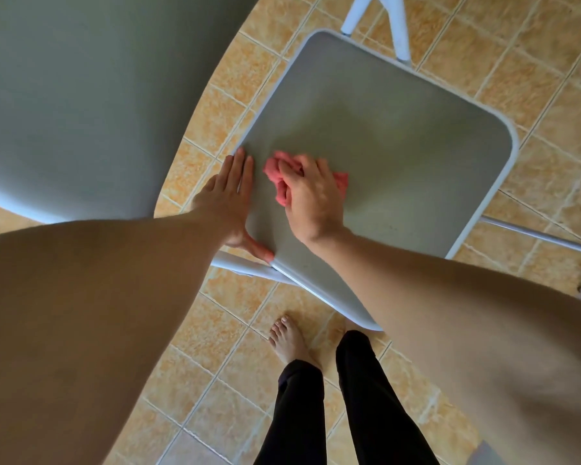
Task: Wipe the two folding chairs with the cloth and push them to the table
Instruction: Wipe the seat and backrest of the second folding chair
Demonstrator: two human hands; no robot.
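our right hand (311, 196): fingers clamped on bunched pink cloth (272, 169), pressed on chair seat (399, 146), left of its centre | our left hand (230, 199): fingers straight, together, flat on seat's left edge | tabletop (81, 95) just left of seat

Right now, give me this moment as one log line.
step: seat wipe | right hand: grips cloth on seat | left hand: flat on seat edge

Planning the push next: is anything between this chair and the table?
Nothing visible on the floor: only bare tiles show between the chair seat and the table. The left hand rests flat on the seat edge facing the table.
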